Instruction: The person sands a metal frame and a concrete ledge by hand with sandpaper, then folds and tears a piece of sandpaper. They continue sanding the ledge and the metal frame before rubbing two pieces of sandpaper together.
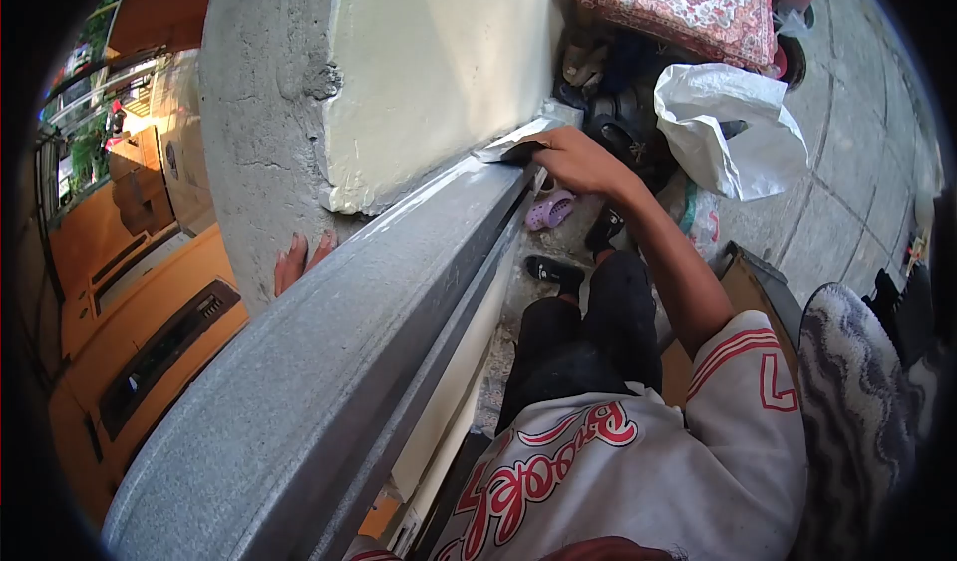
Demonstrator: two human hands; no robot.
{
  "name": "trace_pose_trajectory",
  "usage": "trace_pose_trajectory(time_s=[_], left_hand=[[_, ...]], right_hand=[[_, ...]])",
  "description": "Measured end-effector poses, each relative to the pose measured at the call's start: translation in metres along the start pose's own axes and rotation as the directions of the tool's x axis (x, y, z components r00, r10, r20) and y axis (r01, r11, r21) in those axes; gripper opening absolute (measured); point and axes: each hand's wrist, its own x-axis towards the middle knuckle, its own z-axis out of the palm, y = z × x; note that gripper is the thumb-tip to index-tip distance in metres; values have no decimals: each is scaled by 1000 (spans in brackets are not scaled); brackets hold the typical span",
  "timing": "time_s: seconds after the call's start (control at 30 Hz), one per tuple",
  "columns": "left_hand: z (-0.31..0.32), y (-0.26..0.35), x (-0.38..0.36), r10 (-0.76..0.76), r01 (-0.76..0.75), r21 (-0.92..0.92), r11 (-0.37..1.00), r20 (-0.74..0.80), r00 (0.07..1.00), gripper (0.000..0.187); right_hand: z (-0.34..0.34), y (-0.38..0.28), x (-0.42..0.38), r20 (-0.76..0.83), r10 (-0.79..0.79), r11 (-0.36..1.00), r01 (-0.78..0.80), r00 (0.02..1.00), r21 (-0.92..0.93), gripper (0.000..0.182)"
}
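1. R hand (573, 162): fingers closed, pinching the near end of a thin grey sheet (505, 149); exact thumb pos. hidden under the hand.
2. Sheet loc.: at far end of the grey beam (299, 332), by the seam w/ the cream wall (439, 63). Pale on top w/ a dark patch near the fingers; can't tell if it's paper, abrasive or a thin blade.
3. Sheet handling (my est.): v. light, thin, prob. bendy; could crease or slip if held by a corner only. Best hold = near end, thumb one side, fingers flat on the other.
4. L hand (304, 259): only fingertips visible past the beam's far side, by the rough concrete (264, 113). Palm hidden, so can't tell if they grip the beam or just rest.
5. Beam handling: looks rigid, prob. heavy & fixed, dusty-smooth on top, so maybe a bit slick. Far edge = OK handhold for steadying; mind the broken concrete nearby.
6. Below R hand: purple clog (549, 210) on the floor; white bag (733, 128) off to the right, apart from the hand.
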Motion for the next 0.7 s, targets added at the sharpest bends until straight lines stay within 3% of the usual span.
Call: trace_pose_trajectory(time_s=[0.03, 0.13, 0.17, 0.2, 0.23, 0.27, 0.3, 0.33, 0.37, 0.4, 0.47, 0.53, 0.57, 0.6, 0.63, 0.7], left_hand=[[9, -9, -2, -20, 20, -42, 999, -4, 1000, 42], [17, -39, 6, -89, 83, -70, 994, -87, 992, 42], [6, -60, 14, 447, -276, 664, 695, -98, 889, 42], [7, -64, 14, 616, -351, 882, 314, 92, 782, 42], [5, -65, 14, 739, -280, 952, -121, 275, 616, 42], [13, -60, 12, 756, -300, 952, 59, 154, 637, 42], [15, -58, 11, 754, -306, 941, 147, 94, 650, 42], [17, -57, 10, 750, -312, 921, 233, 33, 660, 42], [16, -57, 10, 747, -318, 919, 235, 39, 663, 42], [17, -57, 9, 744, -325, 916, 237, 44, 667, 42], [17, -57, 7, 737, -336, 910, 243, 52, 674, 43], [12, -35, 5, 734, -341, 908, 243, 57, 676, 43], [2, 9, 2, 571, -330, 710, 622, -122, 812, 43], [-5, 28, 2, 455, -296, 560, 774, -166, 875, 44], [-11, 47, 2, 330, -232, 390, 891, -206, 921, 44], [-17, 54, 3, 354, -243, 425, 872, -205, 913, 43]], right_hand=[[0, 17, 10, 15, 86, 965, -80, 996, -248, 49], [-7, 28, 21, 38, 95, 945, -79, 995, -317, 51], [-6, 28, 18, 47, 100, 946, -80, 994, -313, 51], [-13, 16, 13, 48, 56, 986, -48, 997, -157, 51], [-22, 2, 10, 38, 12, 1000, -12, 999, 1, 50], [-27, -11, 8, 137, 167, 985, -170, 976, 8, 48], [-25, -6, 11, 138, 166, 986, -168, 976, 8, 48], [-21, 4, 16, 177, 40, 999, -35, 984, -30, 47], [-17, 15, 20, 219, -83, 993, 99, 972, -63, 46], [-15, 26, 23, 220, -83, 993, 98, 972, -63, 46], [-13, 41, 29, 214, -143, 983, 115, 966, 141, 45], [-16, 21, 19, 222, -138, 985, 111, 965, 129, 44], [-19, 0, 7, 231, -128, 988, 102, 964, 118, 43], [-23, -14, -2, 232, -63, 982, 19, 971, 186, 43], [-26, -29, -11, 232, 2, 965, -63, 973, 253, 42], [-20, -4, -2, 228, -72, 991, 44, 971, 126, 44]])
